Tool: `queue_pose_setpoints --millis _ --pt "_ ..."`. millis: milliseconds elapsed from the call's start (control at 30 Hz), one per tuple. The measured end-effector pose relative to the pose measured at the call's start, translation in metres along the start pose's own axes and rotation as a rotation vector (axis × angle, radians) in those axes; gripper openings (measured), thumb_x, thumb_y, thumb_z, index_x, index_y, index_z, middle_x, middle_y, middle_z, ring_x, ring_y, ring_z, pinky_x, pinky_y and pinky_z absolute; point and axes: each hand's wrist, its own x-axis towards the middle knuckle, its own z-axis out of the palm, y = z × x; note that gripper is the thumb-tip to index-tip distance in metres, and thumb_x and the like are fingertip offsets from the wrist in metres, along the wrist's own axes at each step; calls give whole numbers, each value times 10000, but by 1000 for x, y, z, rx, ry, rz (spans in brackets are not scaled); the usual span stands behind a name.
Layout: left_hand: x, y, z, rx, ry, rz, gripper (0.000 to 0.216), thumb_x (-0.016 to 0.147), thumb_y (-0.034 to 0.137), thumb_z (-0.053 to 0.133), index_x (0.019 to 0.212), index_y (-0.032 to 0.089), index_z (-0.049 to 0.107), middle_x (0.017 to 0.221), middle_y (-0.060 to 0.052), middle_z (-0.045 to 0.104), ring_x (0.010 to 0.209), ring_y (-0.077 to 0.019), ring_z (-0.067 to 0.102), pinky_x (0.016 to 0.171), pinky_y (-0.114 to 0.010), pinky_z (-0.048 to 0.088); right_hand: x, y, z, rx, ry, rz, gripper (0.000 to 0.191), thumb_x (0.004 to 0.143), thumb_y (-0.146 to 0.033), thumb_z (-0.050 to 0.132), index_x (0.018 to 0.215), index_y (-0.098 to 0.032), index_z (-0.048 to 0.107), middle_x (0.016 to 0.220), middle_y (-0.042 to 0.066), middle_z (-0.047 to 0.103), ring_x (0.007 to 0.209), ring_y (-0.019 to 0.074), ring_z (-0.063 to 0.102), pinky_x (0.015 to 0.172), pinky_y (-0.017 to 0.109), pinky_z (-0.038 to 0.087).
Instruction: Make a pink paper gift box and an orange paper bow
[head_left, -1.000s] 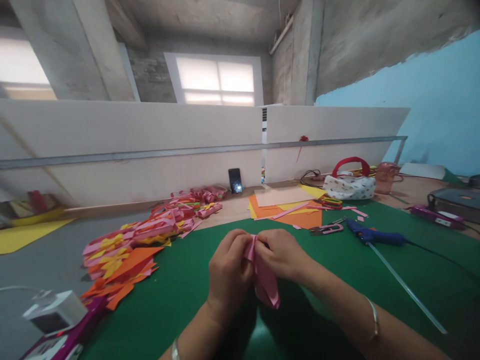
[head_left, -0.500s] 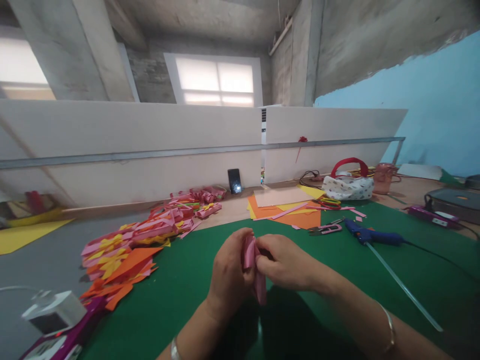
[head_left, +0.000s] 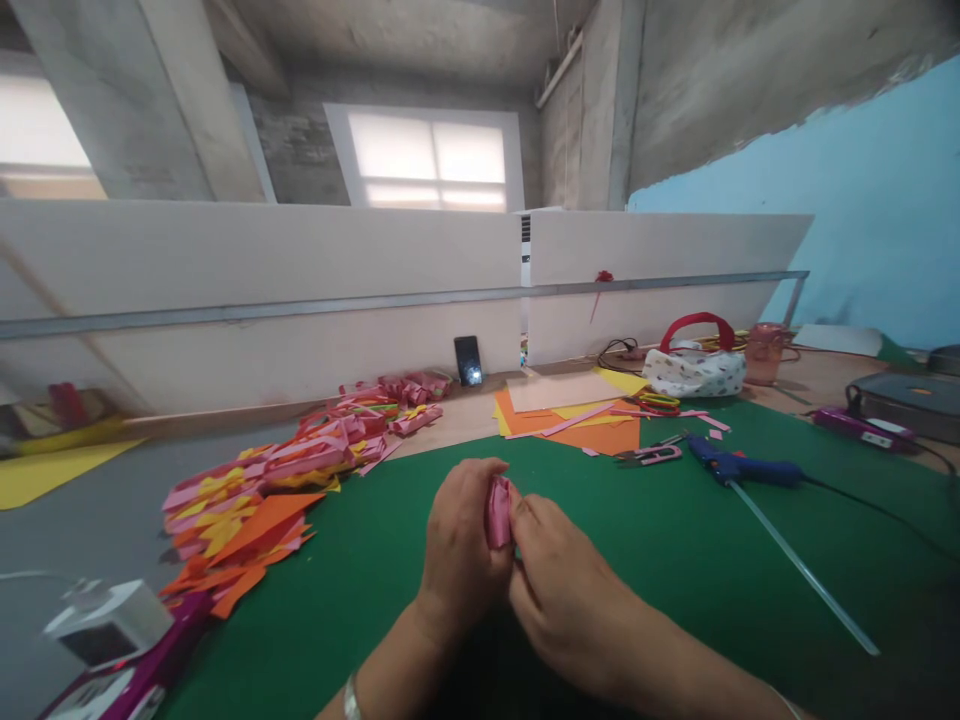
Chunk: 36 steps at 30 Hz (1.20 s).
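Observation:
Above the green mat (head_left: 360, 600), a folded piece of pink paper (head_left: 499, 512) sits between my two hands. My left hand (head_left: 463, 535) is closed round its left side. On the right and lower side, my right hand (head_left: 559, 575) grips it with thumb and fingers bent together. Much of the paper is hidden by the fingers. To the left lies a heap of pink, yellow and orange paper pieces (head_left: 277, 470).
Right of my hands are a blue glue gun (head_left: 750, 468) with a clear glue stick, and pink-handled thread snips (head_left: 652, 456). Behind lie orange sheets (head_left: 600, 436), a phone (head_left: 468, 360) and a white bag (head_left: 694, 375). A white charger (head_left: 112, 625) stands at front left.
My right hand has moved down and turned along the pink paper. The lower end of the paper, which hung below my hands, is now covered by my fingers.

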Motion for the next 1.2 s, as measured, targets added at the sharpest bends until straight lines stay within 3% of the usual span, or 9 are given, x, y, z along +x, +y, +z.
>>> queue_pose_setpoints --millis 167,400,600,800,933,1200 --pt "-1 1 -2 -16 -98 -20 309 836 144 472 1121 219 565 898 -47 547 804 -174 546 713 -301 454 -2 2 1 -37 10 -40 307 729 -80 451 1020 -139 532 997 113 568 880 228 505 796 361 451" --pt "3 3 3 56 -114 -197 146 811 150 454 901 196 559 855 -43 567 814 -201 543 716 -336 449 5 7 14 -69 140 44 474 782 -93 476 1256 -81 467 1027 147 603 915 256 541 807 386 460" --pt "6 3 2 -25 -44 -331 216 769 107 397 910 188 539 873 -48 592 819 -202 556 728 -349 457 16 -2 26 -162 337 80 200 870 -103 426 933 -134 614 837 112 617 795 254 551 716 393 456" --pt "6 5 -1 -95 -22 -457 214 737 118 443 926 182 522 916 -62 591 839 -209 551 765 -385 460 18 -1 38 -327 487 -21 222 819 -35 489 990 -120 603 826 103 617 756 239 547 670 355 438" --pt "8 6 -1 -200 -69 -469 329 700 86 429 1000 181 528 893 -49 602 827 -200 575 759 -374 469 21 -3 33 -371 473 41 173 832 -62 518 901 -160 643 781 77 621 725 236 545 639 348 391" --pt "8 5 -2 -456 -188 -508 352 606 80 455 924 182 566 948 -56 641 905 -214 607 834 -391 479 20 -4 10 -237 294 143 160 838 -106 546 924 -143 676 849 85 618 801 218 537 679 307 385"
